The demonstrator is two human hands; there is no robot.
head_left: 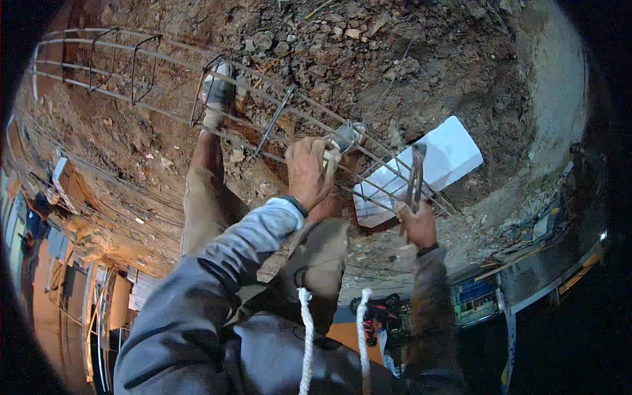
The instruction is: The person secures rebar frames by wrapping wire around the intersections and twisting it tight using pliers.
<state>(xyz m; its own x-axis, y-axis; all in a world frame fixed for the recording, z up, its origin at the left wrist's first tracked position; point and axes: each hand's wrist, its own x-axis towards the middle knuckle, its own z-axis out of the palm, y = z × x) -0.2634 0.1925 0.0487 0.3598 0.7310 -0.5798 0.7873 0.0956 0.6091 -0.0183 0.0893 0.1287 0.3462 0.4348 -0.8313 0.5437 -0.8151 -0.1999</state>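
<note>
Head view: right hand (419, 225) closed round dark pincers (419, 171), tool head over the white block (451, 155). Rebar cage (274, 122) slants across above the dirt (329, 56), right end at the block. Left hand (308, 172) at the cage, fingers bent; can't tell whether gripping.

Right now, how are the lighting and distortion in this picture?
Head view: the white block catches the strongest light, with the pincers in the right hand dark against it; head view: the rebar cage bows near the left rim, fisheye bending; head view: the lower right sinks into near-black.
</note>
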